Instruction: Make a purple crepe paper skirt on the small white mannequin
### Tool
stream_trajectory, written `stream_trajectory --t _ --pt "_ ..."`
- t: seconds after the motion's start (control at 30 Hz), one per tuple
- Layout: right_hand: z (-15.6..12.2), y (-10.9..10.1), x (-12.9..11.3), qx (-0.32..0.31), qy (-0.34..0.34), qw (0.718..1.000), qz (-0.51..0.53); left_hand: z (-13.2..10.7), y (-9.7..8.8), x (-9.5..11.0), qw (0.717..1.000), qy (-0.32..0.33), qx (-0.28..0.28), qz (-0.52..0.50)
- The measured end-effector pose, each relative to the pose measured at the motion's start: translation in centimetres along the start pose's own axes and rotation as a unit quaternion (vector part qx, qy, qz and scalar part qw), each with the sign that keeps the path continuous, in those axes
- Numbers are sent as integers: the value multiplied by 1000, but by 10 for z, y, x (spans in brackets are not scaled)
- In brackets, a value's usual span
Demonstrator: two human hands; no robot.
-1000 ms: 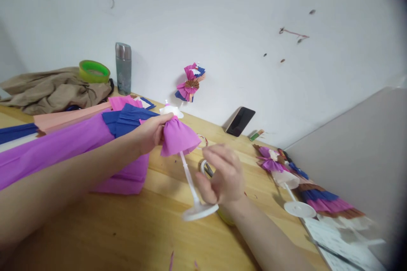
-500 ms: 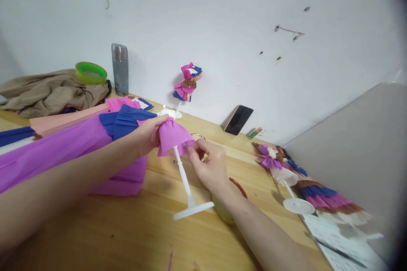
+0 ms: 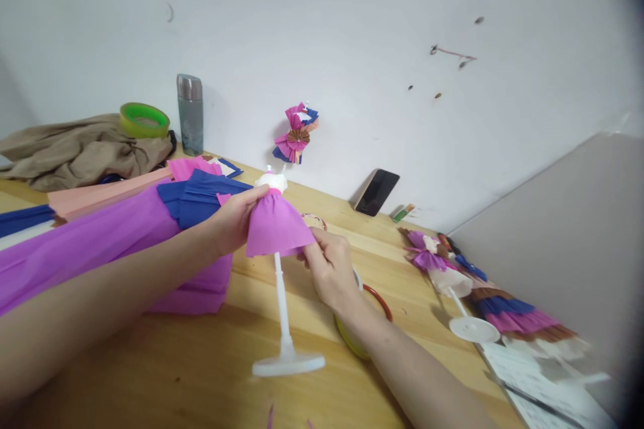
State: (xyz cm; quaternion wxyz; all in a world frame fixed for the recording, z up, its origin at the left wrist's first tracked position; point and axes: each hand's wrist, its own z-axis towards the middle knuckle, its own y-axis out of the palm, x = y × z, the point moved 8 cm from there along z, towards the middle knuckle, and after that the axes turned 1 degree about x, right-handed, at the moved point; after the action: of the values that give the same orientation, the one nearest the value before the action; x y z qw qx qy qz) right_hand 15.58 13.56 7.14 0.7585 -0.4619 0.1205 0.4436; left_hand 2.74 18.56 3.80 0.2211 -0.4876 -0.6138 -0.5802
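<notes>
A small dress form (image 3: 272, 181) with a white bodice on a white stand (image 3: 286, 352) is before me, nearly upright. It wears a purple crepe-paper skirt (image 3: 276, 224). At the waist, my left hand (image 3: 240, 218) is closed around the form from the left, its thumb by the top of the skirt. My right hand (image 3: 329, 261) pinches the skirt's lower right hem and pulls it outward. Some fingertips of both hands are hidden behind the paper. Left of my left hand lie folded blue crepe paper (image 3: 201, 198) and a large purple sheet (image 3: 125, 228).
Rolls of tape (image 3: 375, 301) lie behind my right wrist. A phone (image 3: 377, 192) leans on the wall by a dressed form (image 3: 296, 137). More paper-dressed forms (image 3: 433, 251) and a printed sheet (image 3: 543, 382) are at right. A bottle (image 3: 190, 114) and brown cloth (image 3: 75, 151) are at back left.
The form has turned more upright, its base swinging left and down. The skirt hem, rumpled before, is now spread smooth, with my right hand slightly lower and to the right.
</notes>
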Motion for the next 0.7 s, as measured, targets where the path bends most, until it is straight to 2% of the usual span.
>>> stream_trajectory --t 0.13,0.27,0.37,0.43,0.5,0.53,0.7 --pt "-3 4 -6 -22 33 998 55 0 2 -8 999 -45 -20 -13" --pt "-6 10 -9 -58 47 993 88 2 3 -6 998 -37 -37 -23" --pt "-8 17 -2 -85 74 988 105 0 3 -3 998 -37 -22 -42" --pt "-11 27 7 -117 127 972 157 -2 4 -1 998 -42 -17 -52" --pt "-15 39 14 -167 185 943 223 -3 5 1 997 -41 -16 -56" --pt "-19 47 16 -198 217 917 270 -4 5 2 998 -39 -16 -56" --pt "-41 75 -2 -319 318 747 489 -3 3 6 998 -25 -26 -59"
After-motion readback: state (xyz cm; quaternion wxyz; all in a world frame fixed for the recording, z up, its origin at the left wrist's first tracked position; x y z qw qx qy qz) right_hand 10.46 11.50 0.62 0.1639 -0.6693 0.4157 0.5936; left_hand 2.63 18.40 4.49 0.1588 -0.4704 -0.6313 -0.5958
